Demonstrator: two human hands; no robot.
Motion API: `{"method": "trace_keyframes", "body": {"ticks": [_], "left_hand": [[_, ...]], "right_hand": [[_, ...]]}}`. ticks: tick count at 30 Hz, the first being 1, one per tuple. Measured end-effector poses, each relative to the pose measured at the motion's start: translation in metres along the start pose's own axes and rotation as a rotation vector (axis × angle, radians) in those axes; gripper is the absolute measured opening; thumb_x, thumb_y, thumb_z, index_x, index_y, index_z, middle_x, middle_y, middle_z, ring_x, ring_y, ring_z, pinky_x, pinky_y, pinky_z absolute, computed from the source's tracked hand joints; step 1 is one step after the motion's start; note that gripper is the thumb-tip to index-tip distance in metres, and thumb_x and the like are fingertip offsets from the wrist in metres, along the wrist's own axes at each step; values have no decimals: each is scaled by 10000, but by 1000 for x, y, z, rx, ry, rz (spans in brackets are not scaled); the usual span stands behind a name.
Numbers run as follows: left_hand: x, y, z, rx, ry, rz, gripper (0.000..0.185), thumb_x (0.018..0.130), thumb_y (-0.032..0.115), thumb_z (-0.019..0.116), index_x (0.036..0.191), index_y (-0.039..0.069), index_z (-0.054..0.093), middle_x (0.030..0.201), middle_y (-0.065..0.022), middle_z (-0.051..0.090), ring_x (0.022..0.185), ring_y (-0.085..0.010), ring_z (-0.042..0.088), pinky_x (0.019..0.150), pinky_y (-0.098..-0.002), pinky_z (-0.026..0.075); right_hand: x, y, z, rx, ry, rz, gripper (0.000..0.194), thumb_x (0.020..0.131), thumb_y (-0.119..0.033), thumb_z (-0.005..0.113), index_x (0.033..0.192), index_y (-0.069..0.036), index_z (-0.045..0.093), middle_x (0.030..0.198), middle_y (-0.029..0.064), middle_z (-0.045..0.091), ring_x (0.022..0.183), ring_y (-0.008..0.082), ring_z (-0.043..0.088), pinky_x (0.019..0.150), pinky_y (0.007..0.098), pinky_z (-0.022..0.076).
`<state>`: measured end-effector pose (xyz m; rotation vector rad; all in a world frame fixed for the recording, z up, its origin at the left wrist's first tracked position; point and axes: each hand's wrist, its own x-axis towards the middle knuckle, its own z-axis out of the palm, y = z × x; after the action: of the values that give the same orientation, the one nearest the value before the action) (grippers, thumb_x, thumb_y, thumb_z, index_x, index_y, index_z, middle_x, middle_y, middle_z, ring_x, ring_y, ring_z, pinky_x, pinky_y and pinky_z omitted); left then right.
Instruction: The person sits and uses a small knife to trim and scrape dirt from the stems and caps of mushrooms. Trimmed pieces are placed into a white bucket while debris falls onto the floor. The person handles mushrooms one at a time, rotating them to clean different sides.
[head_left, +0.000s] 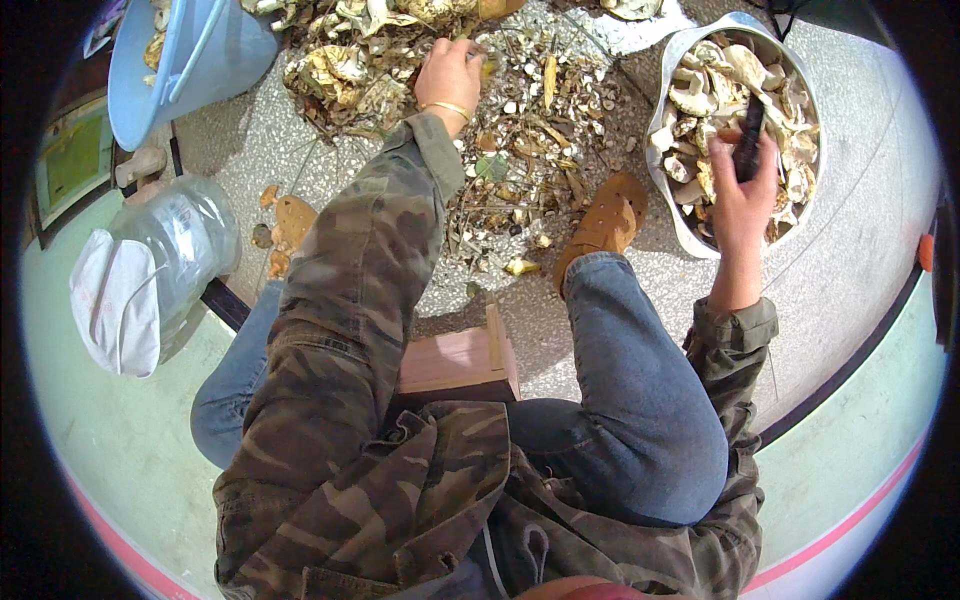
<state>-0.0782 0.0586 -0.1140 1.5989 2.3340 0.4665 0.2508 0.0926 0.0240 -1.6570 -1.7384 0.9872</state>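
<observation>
My left hand (450, 79), with a bracelet at its wrist, reaches over the debris on the floor, next to a pile of mushrooms (330, 71). Its fingers are bent down and a small blurred thing shows at the fingertips; I cannot tell what it is. My right hand (742, 176) is over a metal basin (658, 139) of cut mushrooms (694, 94). Between its thumb and fingers it holds a dark, narrow object (748, 142), blurred, its kind unclear. Stems, leaves and pale scraps (525, 142) lie scattered between my hands.
A blue bucket (135, 75) stands at the upper left, with mushrooms inside. Below it are a clear plastic container (199, 232) and a white cloth-like item (116, 304). A small wooden stool (450, 360) lies between my legs. My brown shoe (611, 217) borders the scraps.
</observation>
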Motion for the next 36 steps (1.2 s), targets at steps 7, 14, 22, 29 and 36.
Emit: {"method": "trace_keyframes", "body": {"ticks": [7, 14, 22, 29, 36], "left_hand": [[-40, 11, -53, -1986, -656, -828, 228, 978, 183, 467, 1104, 23, 570, 1006, -86, 607, 848, -186, 565, 707, -300, 487], [-95, 46, -75, -2346, -767, -881, 247, 974, 132, 446, 1152, -3, 552, 1058, -110, 608, 959, -209, 565, 800, -321, 475], [-113, 70, -111, -1974, -353, -640, 259, 989, 103, 383, 1205, 16, 497, 1133, -114, 591, 983, -201, 564, 832, -343, 458], [-115, 96, -124, -1767, -286, -510, 300, 951, 20, 404, 1251, 26, 412, 1150, -130, 569, 1019, -220, 581, 880, -359, 475], [-116, 97, -133, -1662, -274, -443, 318, 925, -66, 443, 1236, -2, 428, 1081, -83, 564, 978, -125, 559, 860, -234, 468]], "right_hand": [[-28, -41, 48, 39, -475, 16, 288, 937, -225, 554, 1152, -43, 492, 854, 145, 610, 773, 252, 614, 688, 351, 478], [-38, -58, 63, -38, -540, -220, 235, 920, -200, 565, 1097, -55, 514, 745, 178, 606, 716, 374, 618, 625, 423, 477], [-42, -66, 55, 32, -545, -224, 241, 906, -178, 584, 1108, -58, 531, 793, 178, 623, 722, 355, 627, 631, 415, 486], [-51, -71, 56, 9, -558, -431, 241, 870, -181, 613, 1072, -68, 548, 808, 164, 620, 750, 347, 625, 638, 421, 493], [-42, -69, 50, -156, -540, -33, 233, 911, -192, 579, 1096, -59, 534, 726, 172, 612, 693, 369, 623, 596, 426, 481]]}}
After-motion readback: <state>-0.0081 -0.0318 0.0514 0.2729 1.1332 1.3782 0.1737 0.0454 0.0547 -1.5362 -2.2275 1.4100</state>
